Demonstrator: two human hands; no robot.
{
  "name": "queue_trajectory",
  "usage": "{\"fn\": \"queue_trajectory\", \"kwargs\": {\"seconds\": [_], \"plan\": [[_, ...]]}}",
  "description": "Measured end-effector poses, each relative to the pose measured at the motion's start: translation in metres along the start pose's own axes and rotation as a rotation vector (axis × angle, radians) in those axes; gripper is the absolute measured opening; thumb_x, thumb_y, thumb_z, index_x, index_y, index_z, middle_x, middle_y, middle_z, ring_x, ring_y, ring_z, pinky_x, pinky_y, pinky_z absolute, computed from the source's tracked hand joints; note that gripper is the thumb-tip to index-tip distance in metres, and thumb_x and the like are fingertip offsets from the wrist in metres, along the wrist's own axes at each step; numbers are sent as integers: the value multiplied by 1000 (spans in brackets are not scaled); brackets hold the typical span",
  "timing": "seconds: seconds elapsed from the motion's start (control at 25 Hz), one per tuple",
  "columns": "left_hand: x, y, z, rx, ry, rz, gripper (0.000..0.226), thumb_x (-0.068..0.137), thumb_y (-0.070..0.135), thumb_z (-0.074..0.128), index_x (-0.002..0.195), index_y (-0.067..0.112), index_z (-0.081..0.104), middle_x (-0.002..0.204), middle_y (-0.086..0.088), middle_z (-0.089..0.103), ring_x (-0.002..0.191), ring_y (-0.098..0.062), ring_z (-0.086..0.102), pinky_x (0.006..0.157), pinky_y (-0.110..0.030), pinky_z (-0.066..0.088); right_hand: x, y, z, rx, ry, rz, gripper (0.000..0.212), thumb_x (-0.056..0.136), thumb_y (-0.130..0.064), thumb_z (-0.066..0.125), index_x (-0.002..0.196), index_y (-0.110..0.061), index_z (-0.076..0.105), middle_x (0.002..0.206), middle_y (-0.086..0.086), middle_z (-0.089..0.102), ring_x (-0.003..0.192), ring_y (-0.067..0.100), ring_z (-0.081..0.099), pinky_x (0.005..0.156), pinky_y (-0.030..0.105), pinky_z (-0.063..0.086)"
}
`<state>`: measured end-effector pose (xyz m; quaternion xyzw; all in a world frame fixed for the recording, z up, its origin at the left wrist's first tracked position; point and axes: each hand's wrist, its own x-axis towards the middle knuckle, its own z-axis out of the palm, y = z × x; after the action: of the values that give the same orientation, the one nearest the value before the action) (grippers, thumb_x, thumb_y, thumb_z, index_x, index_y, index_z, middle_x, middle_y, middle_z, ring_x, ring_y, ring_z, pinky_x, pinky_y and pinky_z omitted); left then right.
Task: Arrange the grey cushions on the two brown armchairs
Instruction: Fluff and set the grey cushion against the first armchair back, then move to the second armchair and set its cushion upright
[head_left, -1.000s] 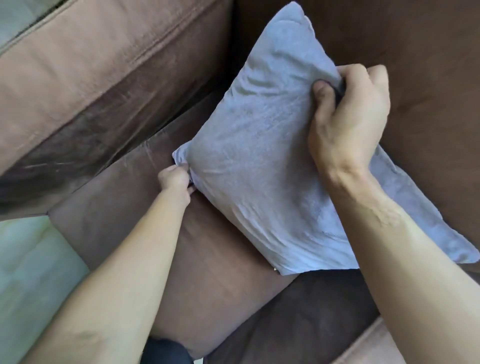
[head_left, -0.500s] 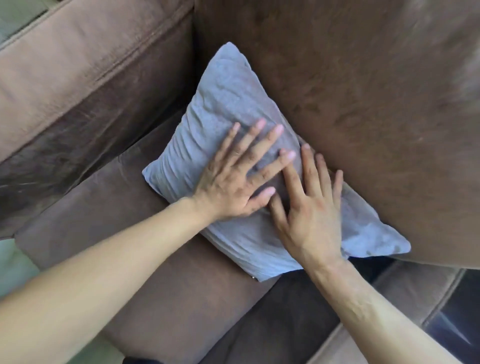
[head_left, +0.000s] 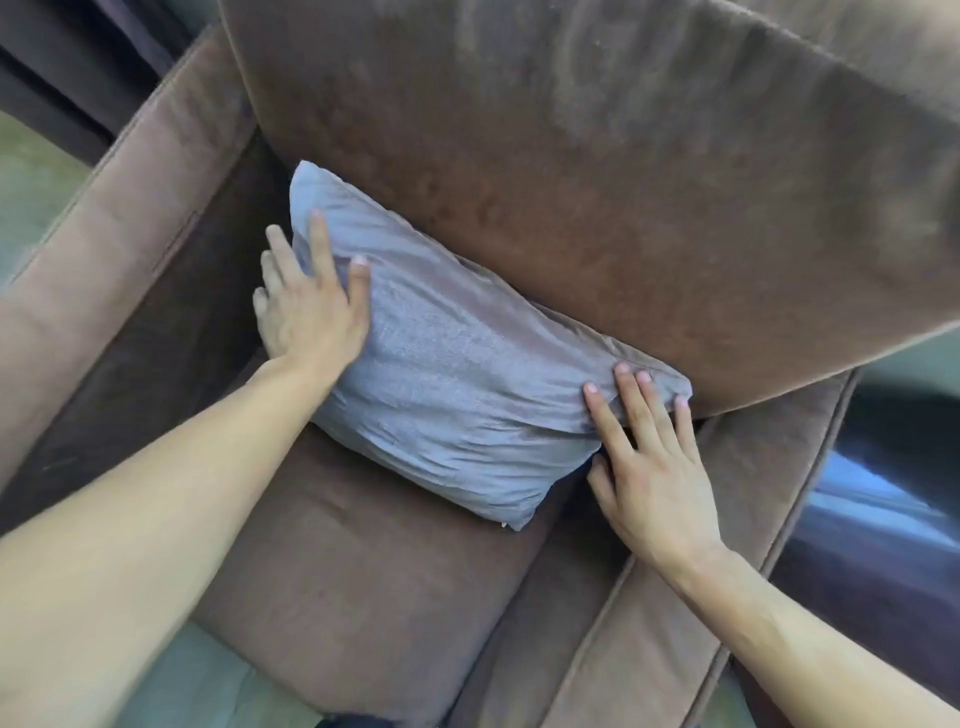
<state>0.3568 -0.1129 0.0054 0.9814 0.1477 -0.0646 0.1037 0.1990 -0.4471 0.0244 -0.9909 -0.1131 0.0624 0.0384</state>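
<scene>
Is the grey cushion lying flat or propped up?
Propped up: the grey cushion leans against the backrest, bottom edge on the seat; both open hands flank it.

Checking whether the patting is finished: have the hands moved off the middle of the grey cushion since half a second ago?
Yes. The left hand and right hand have spread from the grey cushion centre to its opposite ends.

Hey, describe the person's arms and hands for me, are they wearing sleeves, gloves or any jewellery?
Both forearms are bare as far as the frame shows, with no sleeves in view. The left hand and right hand wear no gloves, and no rings, watch or bracelets show. The fingers have short, unpainted nails.
</scene>
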Motion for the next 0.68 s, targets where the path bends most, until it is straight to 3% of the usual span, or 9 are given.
{"fn": "queue_trajectory", "kwargs": {"seconds": [0.04, 0.08, 0.2, 0.28, 0.44, 0.52, 0.68], "plan": [[-5, 3, -11, -35, -45, -124, 75, 106, 56, 26, 164, 12, 9, 168, -29, 13, 152, -48, 25, 117, -63, 30, -17, 10, -1, 15, -17, 90, 80, 88, -19, 63, 159, -16, 26, 168, 12, 18, 156, 33, 15, 124, 59, 17], [-20, 4, -18, -15, -62, -135, 74, 106, 54, 28, 163, 10, 11, 167, -29, 16, 150, -48, 28, 117, -62, 31, -33, 18, -3, 54, -33, 173, 80, 87, -20, 62, 158, -14, 27, 168, 13, 19, 156, 35, 15, 123, 60, 17], [-105, 24, -34, 101, -111, 48, 70, 106, 49, 37, 160, 6, 23, 164, -29, 27, 145, -48, 37, 113, -59, 38, -67, 28, -8, 188, -102, 324, 72, 92, -32, 50, 157, -11, 27, 166, 18, 21, 154, 39, 15, 122, 62, 16], [-183, 40, -35, 98, -247, 81, 70, 105, 49, 39, 160, 8, 25, 165, -26, 29, 148, -44, 36, 116, -56, 39, -88, 28, -10, 228, -173, 342, 69, 96, -36, 50, 156, -11, 28, 165, 21, 22, 153, 41, 16, 121, 64, 18], [-291, 78, -20, 240, -454, 251, 70, 106, 52, 33, 163, 13, 19, 170, -19, 20, 156, -33, 24, 126, -52, 24, -132, 21, -13, 273, -256, 335, 69, 99, -41, 50, 157, -11, 28, 166, 20, 19, 153, 43, 15, 121, 65, 16], [-327, 103, -9, 246, -471, 363, 69, 107, 51, 34, 163, 14, 20, 170, -17, 20, 157, -31, 22, 127, -51, 19, -165, 28, -15, 258, -267, 333, 69, 99, -44, 45, 158, -13, 26, 167, 19, 16, 154, 41, 13, 122, 63, 14], [-406, 140, 4, 228, -397, 578, 68, 105, 48, 43, 160, 10, 30, 166, -22, 30, 154, -36, 30, 125, -56, 25, -250, 48, -25, 206, -207, 373, 69, 101, -47, 39, 160, -17, 20, 169, 15, 12, 156, 38, 9, 123, 63, 12]]}}
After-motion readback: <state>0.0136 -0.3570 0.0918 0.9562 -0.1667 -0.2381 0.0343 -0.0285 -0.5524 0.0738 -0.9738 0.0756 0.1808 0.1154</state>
